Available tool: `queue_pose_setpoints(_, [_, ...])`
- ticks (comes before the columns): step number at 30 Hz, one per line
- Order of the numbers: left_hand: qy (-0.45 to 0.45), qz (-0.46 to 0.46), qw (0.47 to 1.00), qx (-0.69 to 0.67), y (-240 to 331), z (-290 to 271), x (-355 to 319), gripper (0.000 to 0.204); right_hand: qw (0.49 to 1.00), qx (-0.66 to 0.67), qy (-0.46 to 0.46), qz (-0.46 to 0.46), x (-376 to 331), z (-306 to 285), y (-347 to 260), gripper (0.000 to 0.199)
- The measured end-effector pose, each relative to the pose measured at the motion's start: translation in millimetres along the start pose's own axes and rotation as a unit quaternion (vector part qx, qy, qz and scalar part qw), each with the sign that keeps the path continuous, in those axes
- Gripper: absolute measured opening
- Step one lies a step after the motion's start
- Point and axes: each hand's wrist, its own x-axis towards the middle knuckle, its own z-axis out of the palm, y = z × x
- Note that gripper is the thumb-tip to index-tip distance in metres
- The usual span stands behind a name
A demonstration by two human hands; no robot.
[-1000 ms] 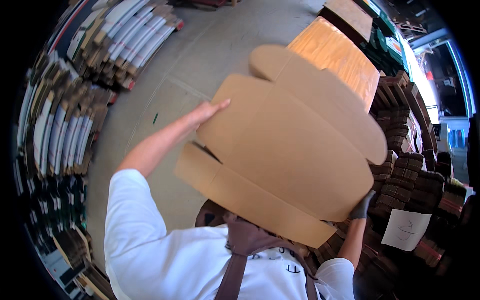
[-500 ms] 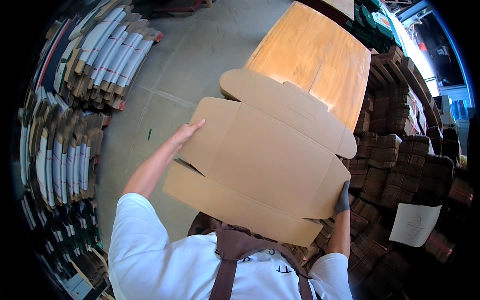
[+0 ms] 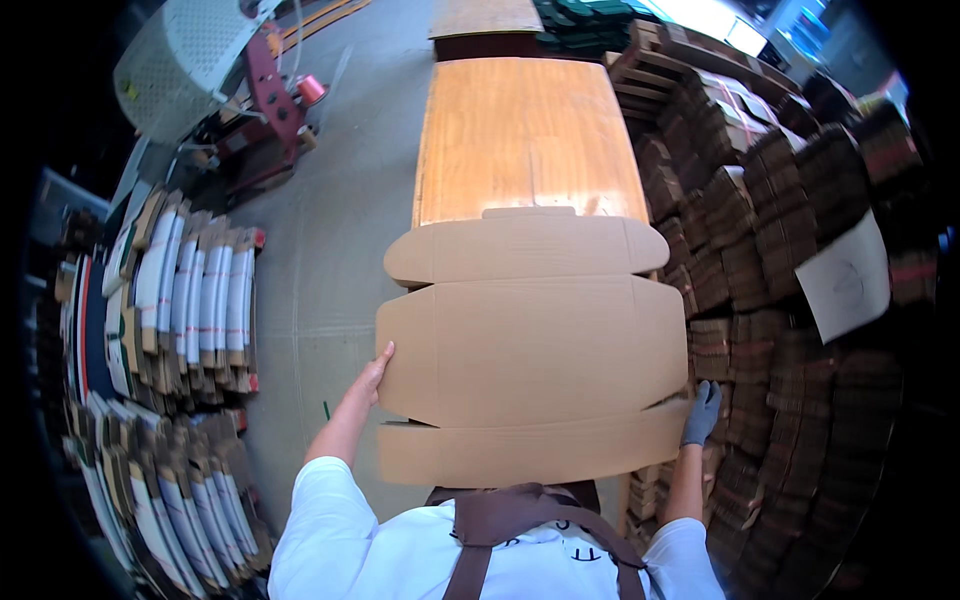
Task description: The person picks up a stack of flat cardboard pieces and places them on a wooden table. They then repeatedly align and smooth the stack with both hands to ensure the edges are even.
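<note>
nearest are a white short-sleeved shirt [image 3: 400, 545] and a brown cloth apron [image 3: 510, 512]. just ahead, the bare left hand [image 3: 378, 375] is closed on the left edge of a flat, die-cut sheet of plain brown cardboard [image 3: 540, 350], thumb on its upper face. the right hand in a grey glove [image 3: 703, 412] is at the sheet's right edge, fingers pointing forward; whether it grips the sheet or is merely beside it, i cannot tell. the sheet spreads in front of the body, its far flap overlapping the near end of a glossy orange-brown wooden tabletop [image 3: 530, 140] in view. dark brown cardboard stacks [image 3: 760, 230] stand to the right, white-and-brown cardboard bundles [image 3: 200, 290] to the left. farther off, a white perforated plastic basket [image 3: 185, 65] tilts beside a dark red metal frame [image 3: 270, 95].
</note>
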Motion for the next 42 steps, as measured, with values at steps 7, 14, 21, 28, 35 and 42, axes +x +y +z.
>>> queue_pose_setpoints(7, [-0.006,0.013,0.996,0.083,5.7,-20.6,15.8,0.093,0.966,0.180,0.136,0.128,-148.2,-0.1,63.9,0.064])
queue_pose_setpoints(14, [0.128,-0.018,0.931,0.340,12.8,-45.5,12.8,0.108,0.916,0.305,0.044,0.256,-296.3,63.5,87.0,0.052])
queue_pose_setpoints(21, [0.116,-0.047,0.908,0.400,-1.2,-40.9,-14.6,0.102,0.781,0.447,-0.218,0.378,-407.7,93.0,50.1,0.073])
queue_pose_setpoints(28, [0.125,-0.016,0.908,0.398,-13.7,-36.2,-11.1,0.112,0.755,0.506,-0.230,0.347,-403.8,123.0,-13.7,0.111])
queue_pose_setpoints(35, [-0.165,-0.054,0.938,0.300,-52.9,-32.1,-15.5,0.101,0.739,0.576,-0.071,0.340,-408.5,195.1,-40.8,0.084])
queue_pose_setpoints(42, [-0.183,-0.047,0.967,0.169,-12.1,-60.0,11.4,0.126,0.656,0.703,0.019,0.273,-409.0,213.6,-38.0,0.061])
